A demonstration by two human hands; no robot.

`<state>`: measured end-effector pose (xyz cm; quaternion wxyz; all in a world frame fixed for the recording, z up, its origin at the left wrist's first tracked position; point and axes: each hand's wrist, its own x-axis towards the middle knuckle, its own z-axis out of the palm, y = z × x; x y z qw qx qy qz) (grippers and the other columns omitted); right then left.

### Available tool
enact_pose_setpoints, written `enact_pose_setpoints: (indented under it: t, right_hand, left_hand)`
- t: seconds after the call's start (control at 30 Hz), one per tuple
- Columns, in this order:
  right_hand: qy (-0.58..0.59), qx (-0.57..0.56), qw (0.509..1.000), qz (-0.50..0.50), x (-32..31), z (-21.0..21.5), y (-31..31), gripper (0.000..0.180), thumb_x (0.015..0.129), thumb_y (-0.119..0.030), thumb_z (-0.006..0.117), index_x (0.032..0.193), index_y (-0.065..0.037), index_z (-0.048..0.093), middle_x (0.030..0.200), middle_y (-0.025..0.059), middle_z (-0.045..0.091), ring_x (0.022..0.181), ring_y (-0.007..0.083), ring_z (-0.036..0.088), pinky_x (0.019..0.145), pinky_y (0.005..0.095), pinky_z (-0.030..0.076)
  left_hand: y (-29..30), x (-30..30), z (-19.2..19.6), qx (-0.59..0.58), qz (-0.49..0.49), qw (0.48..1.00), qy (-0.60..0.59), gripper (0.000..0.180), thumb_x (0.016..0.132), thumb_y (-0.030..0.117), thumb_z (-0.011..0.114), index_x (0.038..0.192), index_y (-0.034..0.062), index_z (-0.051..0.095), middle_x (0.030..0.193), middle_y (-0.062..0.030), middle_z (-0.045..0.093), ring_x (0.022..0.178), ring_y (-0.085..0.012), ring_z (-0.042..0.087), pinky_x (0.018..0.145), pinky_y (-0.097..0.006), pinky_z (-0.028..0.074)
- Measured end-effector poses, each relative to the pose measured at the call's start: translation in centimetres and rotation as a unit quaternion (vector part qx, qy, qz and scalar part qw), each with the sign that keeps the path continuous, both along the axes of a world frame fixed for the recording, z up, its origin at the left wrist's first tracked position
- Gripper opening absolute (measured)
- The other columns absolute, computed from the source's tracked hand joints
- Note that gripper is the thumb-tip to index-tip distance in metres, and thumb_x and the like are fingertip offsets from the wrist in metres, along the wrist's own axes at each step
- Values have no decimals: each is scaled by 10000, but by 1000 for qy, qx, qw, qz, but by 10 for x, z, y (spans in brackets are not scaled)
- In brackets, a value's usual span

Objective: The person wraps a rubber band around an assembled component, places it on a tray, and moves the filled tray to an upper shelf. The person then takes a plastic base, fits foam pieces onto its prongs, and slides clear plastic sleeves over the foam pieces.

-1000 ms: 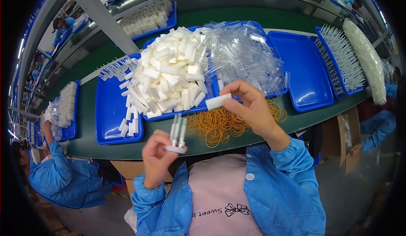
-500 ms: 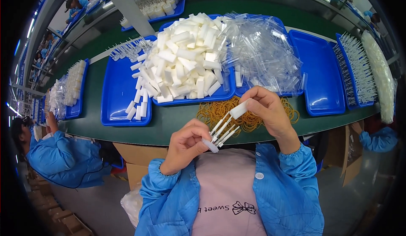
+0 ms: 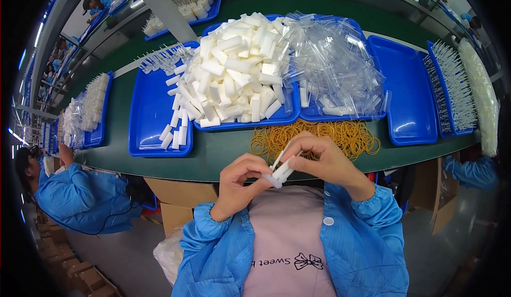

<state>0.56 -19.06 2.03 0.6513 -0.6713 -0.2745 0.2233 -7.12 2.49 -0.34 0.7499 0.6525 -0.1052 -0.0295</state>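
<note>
Between the thumb and fingers of my left hand (image 3: 240, 181) is a small part with a pale base (image 3: 273, 181) and several thin white rods standing up from it, tilted to the upper right. My right hand (image 3: 329, 161) pinches a white foam block (image 3: 285, 170) down at the rods. Its fingers partly cover block and rods, so whether the block sits between or beside them I cannot tell. Just beyond my hands lie loose yellow rubber bands (image 3: 319, 136) on the green table (image 3: 223, 147).
A large heap of white foam blocks (image 3: 234, 71) fills a blue tray, beside a tray of clear plastic sleeves (image 3: 335, 65). Blue trays (image 3: 159, 119) (image 3: 407, 100) flank them. Rodded parts (image 3: 455, 84) fill a tray at far right. A person in blue (image 3: 85, 196) sits at left.
My right hand has come down and left, bringing the foam block from above the rods to down at them. The left hand has shifted slightly right.
</note>
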Motion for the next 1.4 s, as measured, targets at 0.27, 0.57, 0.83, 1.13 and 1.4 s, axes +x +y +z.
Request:
enact_pose_setpoints:
  t: [0.27,0.57,0.83,1.13,1.4]
  right_hand:
    - [-420,-182,870,-185,62,-3,30,261,783,-210,670,1007,-85,625,913,56,595,899,265,529,775,364,400]
    - [-496,-258,808,-186,76,-35,49,209,771,-158,666,956,-116,579,832,55,591,862,248,529,810,402,356]
    - [-214,-121,954,-169,67,-2,18,134,808,-105,656,926,-56,618,792,41,603,807,140,555,724,280,423]
    - [-38,14,997,-73,60,12,2,165,854,-137,654,953,-13,606,891,23,613,823,95,547,773,254,452]
    - [114,36,992,45,70,11,-6,162,860,-165,663,941,-33,616,875,12,618,797,66,556,768,223,448]
  left_hand:
    - [9,-1,-2,-16,61,997,38,195,777,-80,674,962,-55,617,987,-92,550,885,-152,606,801,-273,533]
    - [6,-4,-6,-31,95,993,66,196,794,-64,669,980,-36,614,979,-81,589,883,-146,623,801,-264,519]
    - [8,-2,-3,-62,126,989,41,184,811,-72,644,989,-40,612,983,-87,588,892,-150,612,811,-263,506]
    - [0,1,13,93,158,979,-85,199,791,-55,666,978,10,688,975,-94,608,857,-171,574,744,-269,468]
    - [5,7,23,304,112,899,-294,369,604,-83,670,946,52,709,900,-64,627,799,-230,576,685,-304,475]
